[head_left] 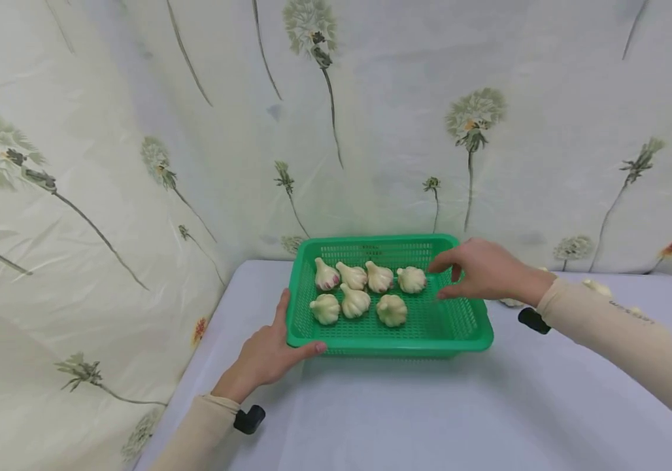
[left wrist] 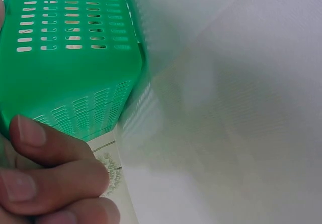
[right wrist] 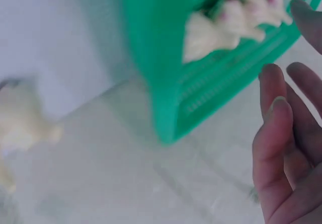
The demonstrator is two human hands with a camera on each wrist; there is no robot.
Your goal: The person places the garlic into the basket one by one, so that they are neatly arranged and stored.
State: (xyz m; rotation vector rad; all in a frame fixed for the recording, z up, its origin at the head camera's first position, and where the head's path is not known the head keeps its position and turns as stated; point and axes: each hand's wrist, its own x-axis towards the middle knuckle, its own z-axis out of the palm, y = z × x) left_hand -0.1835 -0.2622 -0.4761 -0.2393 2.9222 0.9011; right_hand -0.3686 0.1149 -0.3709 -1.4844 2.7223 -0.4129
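Note:
A green plastic basket point(head_left: 383, 348) with slotted sides sits on the white-covered table, and several garlic bulbs point(head_left: 391, 311) lie in two rows toward its left and middle. My left hand point(head_left: 265, 356) holds the basket's near left corner, thumb along the front rim. Curled fingers point(left wrist: 55, 183) of that hand show beside the basket wall in the left wrist view. Over the right part of the basket is my right hand point(head_left: 483, 269), its fingers parted and nothing between them. Its nearest bulb is the rightmost one in the back row point(head_left: 412, 280).
More garlic bulbs point(head_left: 597, 286) lie on the table to the right of the basket, partly hidden behind the right forearm. A pale curtain point(head_left: 383, 144) printed with dandelions hangs close behind the table point(head_left: 371, 418) and along its left side.

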